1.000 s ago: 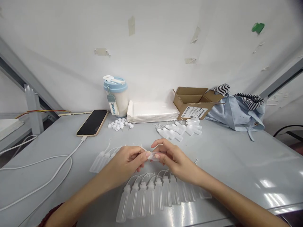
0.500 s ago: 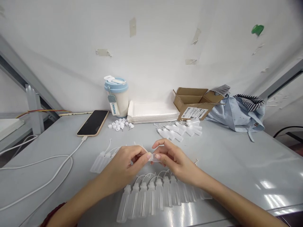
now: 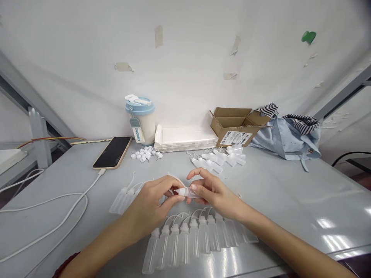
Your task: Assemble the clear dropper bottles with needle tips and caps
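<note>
A small translucent squeeze bottle point(image 3: 193, 192) lies sideways between my hands, its white cap point(image 3: 182, 191) pointing left. My right hand point(image 3: 216, 195) grips the bottle's body with thumb and fingers, the index finger raised. At the cap end, the thumb and fingers of my left hand point(image 3: 155, 200) are closed around the cap; a thin needle-like tip shows there. A strap curves up behind the cap. Below my hands, a row of similar bottles point(image 3: 184, 245) with looped straps lies side by side. Several more bottles point(image 3: 121, 199) lie left, partly behind my left hand.
White caps point(image 3: 143, 154) lie in a pile before a blue-lidded cup point(image 3: 145, 123). Flat bottles point(image 3: 213, 160) are heaped by an open cardboard box point(image 3: 234, 133). A stack of white trays point(image 3: 185, 139), a phone point(image 3: 112, 152) with cable point(image 3: 82, 197), and a blue cloth bag point(image 3: 285, 139) are around.
My left fingers have shifted slightly left along the cap, so more of the white cap and its thin tip shows. My right hand keeps its hold; the whole view has shifted slightly.
</note>
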The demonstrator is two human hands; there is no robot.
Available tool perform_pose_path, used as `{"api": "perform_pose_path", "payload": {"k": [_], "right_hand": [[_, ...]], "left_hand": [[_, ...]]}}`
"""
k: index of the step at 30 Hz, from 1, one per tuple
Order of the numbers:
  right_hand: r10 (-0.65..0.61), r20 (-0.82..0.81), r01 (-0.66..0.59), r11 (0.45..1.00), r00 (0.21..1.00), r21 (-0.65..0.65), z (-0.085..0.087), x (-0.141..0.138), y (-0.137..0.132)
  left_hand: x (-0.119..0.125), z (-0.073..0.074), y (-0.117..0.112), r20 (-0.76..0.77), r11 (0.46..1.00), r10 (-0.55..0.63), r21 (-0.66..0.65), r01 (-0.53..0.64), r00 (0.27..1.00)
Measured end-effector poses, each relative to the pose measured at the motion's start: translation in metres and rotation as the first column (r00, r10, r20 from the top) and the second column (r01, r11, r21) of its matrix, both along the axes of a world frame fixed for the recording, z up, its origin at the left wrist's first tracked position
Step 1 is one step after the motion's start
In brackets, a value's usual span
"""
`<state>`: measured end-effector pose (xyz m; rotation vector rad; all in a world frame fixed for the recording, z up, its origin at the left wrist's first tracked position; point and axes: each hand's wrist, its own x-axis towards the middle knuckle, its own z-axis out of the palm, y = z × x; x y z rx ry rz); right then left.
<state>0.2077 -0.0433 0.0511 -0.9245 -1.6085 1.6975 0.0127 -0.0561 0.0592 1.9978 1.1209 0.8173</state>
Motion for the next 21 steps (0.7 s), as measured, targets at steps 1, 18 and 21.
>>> {"api": "perform_pose_path", "payload": {"k": [1,18,21], "right_hand": [[0.004,-0.006,-0.004,1.0,1.0,-0.02,-0.0005,0.0,0.0005],[-0.02,-0.021,0.02,1.0,1.0,0.005,-0.0001,0.0005,0.0011],[-0.011,-0.009,0.011,1.0,1.0,0.0,-0.0001,0.0002,0.0021]], "left_hand": [[0.0001,-0.0003,0.0001,0.014,1.0,-0.003,-0.006,0.003,1.0],[-0.0015,0.0053,-0.001,0.216,0.974,0.035,-0.225,0.015,0.976],[-0.0012,0.0053,-0.0008,0.22,0.991,-0.006,-0.128,0.035,0.975]]}}
